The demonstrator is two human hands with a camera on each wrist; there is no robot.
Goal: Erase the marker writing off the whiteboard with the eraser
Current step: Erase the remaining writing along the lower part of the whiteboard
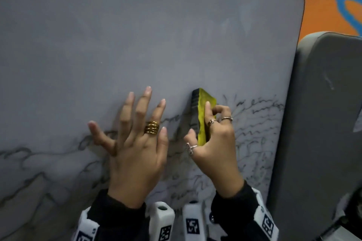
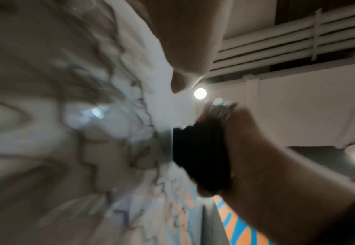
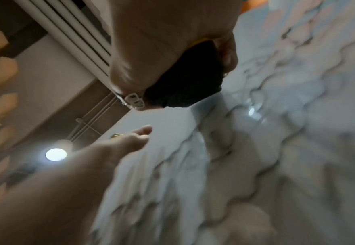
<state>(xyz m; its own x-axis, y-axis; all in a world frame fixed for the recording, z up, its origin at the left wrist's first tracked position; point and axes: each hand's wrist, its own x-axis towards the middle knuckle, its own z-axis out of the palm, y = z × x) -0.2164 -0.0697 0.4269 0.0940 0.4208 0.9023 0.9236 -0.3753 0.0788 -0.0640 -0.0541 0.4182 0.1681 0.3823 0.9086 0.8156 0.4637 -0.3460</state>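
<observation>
- Head view: the right hand [image 1: 213, 143] grasps the eraser [image 1: 203, 115], thumb on the near edge at about 7 o'clock of it, curled fingers [image 1: 210, 110] wrapped over the yellow back from the 3 o'clock side.
- The eraser stands on edge, its black felt side against the whiteboard [image 1: 137, 35], the top end sticking out past the fingertips toward 12 o'clock.
- Silver rings sit on the thumb and 2 fingers of that hand.
- At 9 o'clock of the eraser, the left hand [image 1: 137, 146] lies released, its fingers spread and straight on the board; a gold coil ring [image 1: 151, 127] is on 1 finger.
- Smeared marker writing [image 1: 258, 123] covers the lower board, from 3 o'clock of the eraser down and across beneath both hands; the upper board is wiped grey.
- Right wrist view: blurred, yet the black felt [image 3: 185, 79] shows under the palm, touching the board.
- A grey panel [image 1: 323, 123] stands just beside the board at 3 o'clock, with an orange and blue wall [image 1: 333, 6] behind.
</observation>
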